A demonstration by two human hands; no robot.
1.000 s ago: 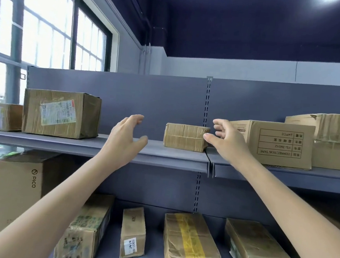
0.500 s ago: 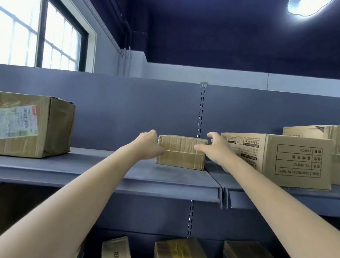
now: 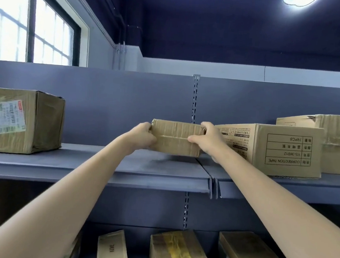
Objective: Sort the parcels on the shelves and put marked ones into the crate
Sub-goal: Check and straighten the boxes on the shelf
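Upper shelf (image 3: 93, 163), grey-blue metal, runs the full width at your chest line, with a slotted upright (image 3: 194, 102) splitting its back panel. Window (image 3: 30, 28) bright at upper left; ceiling light (image 3: 297, 0) at top right.

Big box (image 3: 21, 121) sits at the shelf's left end, a pale shipping label on its front face. At the right, a printed box (image 3: 273, 149) reading "CORRECTION TAPE" upside down stands on the shelf, and another box (image 3: 335, 141) sits behind it, partly hidden.

Lower shelf: a box with yellow tape (image 3: 179, 253) lies in the middle, a narrow box (image 3: 113, 248) to its left and a plastic-wrapped box (image 3: 254, 257) to its right.

Small parcel (image 3: 176, 137), plain brown with a taped seam across its front, is at the middle of the upper shelf, just left of the printed box. Its lower edge seems just clear of the shelf; contact is hard to judge.

Your left hand (image 3: 142, 136) is clamped on the parcel's left end, fingers wrapped round the corner. Your right hand (image 3: 209, 140) is clamped on its right end, thumb across the front face, fingers over the top edge.
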